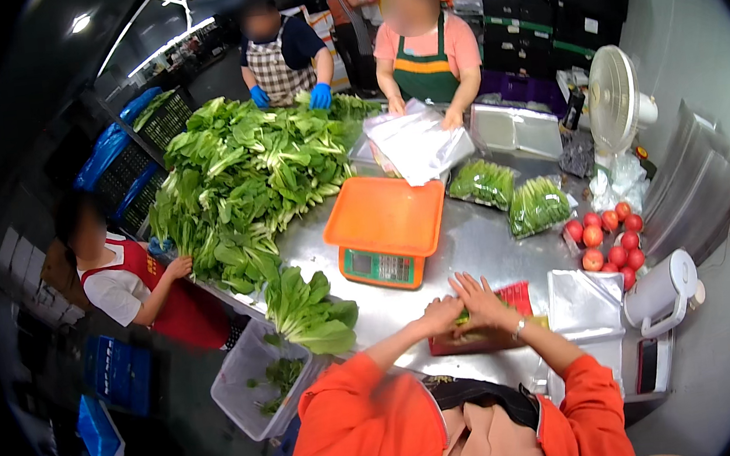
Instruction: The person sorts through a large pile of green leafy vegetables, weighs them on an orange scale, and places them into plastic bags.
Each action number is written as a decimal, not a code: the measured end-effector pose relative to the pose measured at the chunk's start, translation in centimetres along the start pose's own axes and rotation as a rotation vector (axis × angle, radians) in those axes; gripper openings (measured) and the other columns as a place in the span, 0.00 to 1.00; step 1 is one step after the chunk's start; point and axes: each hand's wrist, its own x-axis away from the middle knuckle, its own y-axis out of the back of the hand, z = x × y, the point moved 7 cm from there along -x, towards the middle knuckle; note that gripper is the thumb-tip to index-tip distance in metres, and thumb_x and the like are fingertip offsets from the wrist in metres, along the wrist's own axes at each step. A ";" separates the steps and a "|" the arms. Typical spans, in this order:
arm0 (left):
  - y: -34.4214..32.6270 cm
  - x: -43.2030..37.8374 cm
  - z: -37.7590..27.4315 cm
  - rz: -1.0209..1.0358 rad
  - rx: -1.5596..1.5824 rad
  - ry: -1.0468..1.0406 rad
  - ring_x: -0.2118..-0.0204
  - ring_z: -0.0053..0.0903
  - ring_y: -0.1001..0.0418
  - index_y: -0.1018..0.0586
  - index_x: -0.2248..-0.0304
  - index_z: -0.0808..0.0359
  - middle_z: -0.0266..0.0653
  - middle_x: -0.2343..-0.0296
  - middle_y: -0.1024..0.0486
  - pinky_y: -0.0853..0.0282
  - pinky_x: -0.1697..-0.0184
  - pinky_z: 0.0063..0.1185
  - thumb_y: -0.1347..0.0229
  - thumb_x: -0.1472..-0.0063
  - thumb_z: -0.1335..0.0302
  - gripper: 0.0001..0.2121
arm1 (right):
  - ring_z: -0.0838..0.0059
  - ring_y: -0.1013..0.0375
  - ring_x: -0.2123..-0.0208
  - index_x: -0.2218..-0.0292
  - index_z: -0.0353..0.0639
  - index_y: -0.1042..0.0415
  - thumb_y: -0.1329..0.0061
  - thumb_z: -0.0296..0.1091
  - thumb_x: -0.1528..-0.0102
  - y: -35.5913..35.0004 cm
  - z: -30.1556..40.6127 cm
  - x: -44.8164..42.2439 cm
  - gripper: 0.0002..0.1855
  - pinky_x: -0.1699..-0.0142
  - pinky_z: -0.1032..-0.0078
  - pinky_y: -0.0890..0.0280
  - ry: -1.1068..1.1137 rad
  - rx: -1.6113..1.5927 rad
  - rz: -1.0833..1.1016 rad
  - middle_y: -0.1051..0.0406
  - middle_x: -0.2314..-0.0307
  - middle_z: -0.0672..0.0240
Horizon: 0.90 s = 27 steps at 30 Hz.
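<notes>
Both my hands meet over a red plastic basket (pixel 521 293) near the front of the steel table (pixel 471 237). My left hand (pixel 443 316) bends over its left part, fingertips beside my right hand. My right hand (pixel 479 301) reaches across the basket with its fingers extended. Something green (pixel 463 317) shows between my hands; they hide most of it, and whether either hand grips it is unclear. Just beyond stands an orange weighing scale (pixel 385 216) with nothing on its pan. Clear plastic bags (pixel 584 302) lie flat right of the basket.
Leafy greens (pixel 247 167) are heaped at left, with one bunch (pixel 312 309) over the edge above a plastic bin (pixel 248 384). Bagged greens (pixel 537 206), red tomatoes (pixel 614 250), a white jug (pixel 661 292) and a fan (pixel 613 98) stand right. Three co-workers surround the table.
</notes>
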 end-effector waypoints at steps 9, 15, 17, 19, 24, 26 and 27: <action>-1.4 8.7 6.4 -0.805 0.805 0.438 0.58 0.34 0.37 0.42 0.52 0.67 0.46 0.58 0.38 0.40 0.57 0.27 0.45 0.50 0.65 0.28 | 0.60 0.43 0.49 0.44 0.42 0.63 0.54 0.53 0.52 -3.4 -8.4 -1.0 0.45 0.47 0.73 0.48 -0.395 -0.754 -0.230 0.45 0.51 0.49; -7.7 3.6 0.6 -0.745 1.193 0.306 0.46 0.34 0.53 0.69 0.46 0.67 0.52 0.47 0.59 0.53 0.46 0.26 0.54 0.42 0.65 0.37 | 0.58 0.36 0.56 0.44 0.55 0.57 0.61 0.45 0.46 -3.6 -5.6 0.2 0.32 0.52 0.73 0.44 -0.602 -0.690 -0.366 0.38 0.57 0.49; -5.4 3.3 -1.5 -0.745 1.235 0.224 0.46 0.35 0.55 0.69 0.46 0.68 0.52 0.47 0.60 0.57 0.45 0.26 0.54 0.42 0.65 0.37 | 0.58 0.40 0.53 0.44 0.52 0.58 0.63 0.42 0.46 -1.9 -4.5 1.4 0.31 0.49 0.72 0.46 -0.742 -0.698 -0.296 0.40 0.55 0.50; -0.7 3.9 -4.4 -0.744 1.232 0.145 0.45 0.35 0.57 0.70 0.46 0.70 0.53 0.47 0.61 0.60 0.44 0.25 0.54 0.42 0.68 0.37 | 0.54 0.42 0.52 0.44 0.51 0.59 0.60 0.43 0.49 -0.3 -5.0 2.5 0.35 0.49 0.69 0.47 -0.656 -0.770 -0.453 0.42 0.57 0.47; 4.1 2.6 -10.4 -0.638 1.197 -0.020 0.45 0.36 0.54 0.72 0.47 0.72 0.56 0.48 0.58 0.57 0.45 0.25 0.53 0.44 0.72 0.39 | 0.53 0.48 0.49 0.43 0.45 0.63 0.48 0.46 0.59 7.7 -1.9 8.1 0.49 0.46 0.67 0.51 -0.579 -0.773 -0.647 0.49 0.53 0.46; 3.5 1.1 -13.4 -0.522 1.028 -0.178 0.46 0.37 0.51 0.74 0.48 0.72 0.57 0.49 0.56 0.55 0.45 0.25 0.53 0.47 0.78 0.40 | 0.57 0.51 0.47 0.43 0.40 0.65 0.41 0.45 0.65 9.1 -3.0 11.9 0.58 0.44 0.69 0.54 -0.537 -0.846 -0.838 0.51 0.51 0.49; 3.9 0.6 -16.6 -0.375 1.042 -0.244 0.47 0.39 0.50 0.71 0.48 0.74 0.57 0.50 0.54 0.53 0.46 0.26 0.52 0.47 0.77 0.40 | 0.63 0.51 0.47 0.44 0.39 0.65 0.42 0.40 0.63 7.2 -4.9 14.6 0.55 0.44 0.71 0.54 -0.496 -0.991 -1.008 0.51 0.49 0.54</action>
